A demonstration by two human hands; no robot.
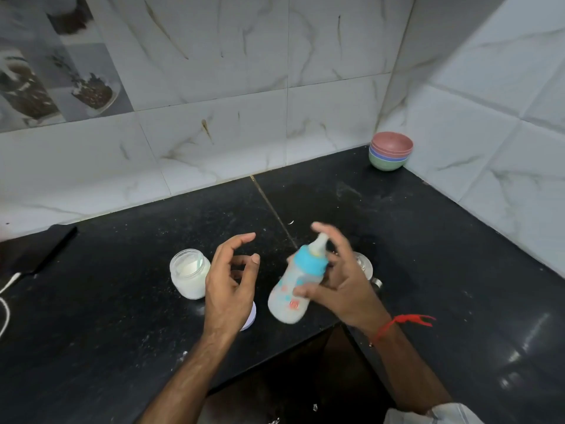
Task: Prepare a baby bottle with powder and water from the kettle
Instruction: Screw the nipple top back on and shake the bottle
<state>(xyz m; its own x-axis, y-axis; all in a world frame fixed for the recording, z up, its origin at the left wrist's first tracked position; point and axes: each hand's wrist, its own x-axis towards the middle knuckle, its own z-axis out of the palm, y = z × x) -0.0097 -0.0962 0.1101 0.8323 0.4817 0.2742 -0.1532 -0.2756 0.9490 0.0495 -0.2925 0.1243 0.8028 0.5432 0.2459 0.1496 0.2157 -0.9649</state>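
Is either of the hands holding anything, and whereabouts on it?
The right hand grips the baby bottle around its body, below the blue collar. The left hand holds nothing.

Stacked coloured bowls (391,150) sit in the black counter's (122,332) far corner, white cable (5,304) at left

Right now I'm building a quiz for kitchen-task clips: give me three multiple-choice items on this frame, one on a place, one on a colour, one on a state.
1. Where does the stack of bowls stand?
A. In the far corner of the counter
B. Beside the jar
C. Under the left hand

2. What colour is the collar on the baby bottle?
A. Red
B. Blue
C. Green

3. What state is the powder jar in?
A. Lid on
B. Tipped over
C. Upright and open

Answers: 1 A, the bowls sit where the two tiled walls meet. 2 B, a blue ring sits below the teat of the bottle held in the right hand. 3 C, its mouth is uncovered and white powder shows inside.
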